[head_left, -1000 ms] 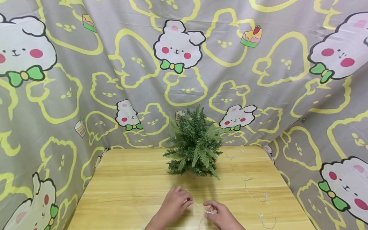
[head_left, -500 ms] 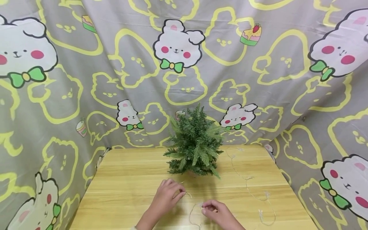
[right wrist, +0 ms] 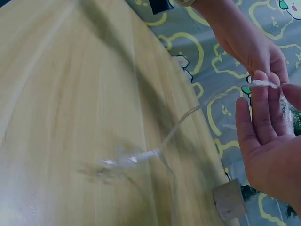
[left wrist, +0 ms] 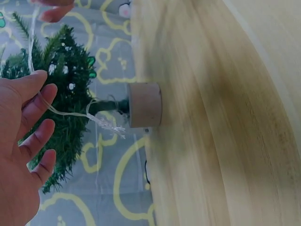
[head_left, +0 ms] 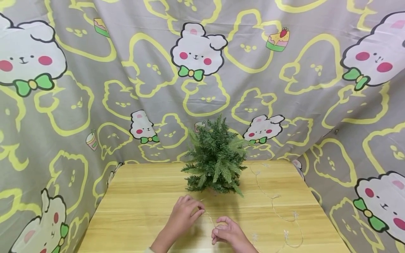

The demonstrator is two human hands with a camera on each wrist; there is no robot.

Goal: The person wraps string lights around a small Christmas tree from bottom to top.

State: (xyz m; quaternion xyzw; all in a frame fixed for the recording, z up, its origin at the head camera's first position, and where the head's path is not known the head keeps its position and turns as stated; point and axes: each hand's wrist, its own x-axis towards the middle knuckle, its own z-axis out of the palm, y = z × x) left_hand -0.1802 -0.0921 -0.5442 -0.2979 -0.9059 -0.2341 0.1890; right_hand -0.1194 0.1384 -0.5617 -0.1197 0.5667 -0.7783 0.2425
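Observation:
A small artificial Christmas tree point(head_left: 216, 158) stands at the back middle of the table, in a pale round pot point(left wrist: 146, 104). My left hand point(head_left: 185, 214), in front of it, pinches the thin wire of a string light point(head_left: 209, 217) between thumb and index finger; its other fingers are loosely bent. One clear light point(left wrist: 110, 125) dangles past that hand, near the trunk in the left wrist view. Just to the right, my right hand point(head_left: 230, 233) pinches the same wire with thumb and fingertips. Another clear light point(right wrist: 131, 160) hangs from the wire in the right wrist view.
The rest of the string point(head_left: 272, 207) curves along the right side of the wooden table point(head_left: 142, 196), with several clear lights on it. A grey patterned curtain point(head_left: 202, 95) surrounds the table on the back and sides.
My left hand has shifted left and slightly away, still pinching the wire. The right hand has moved left toward it, and the wire between them is straighter. A clear light now shows beside the right hand.

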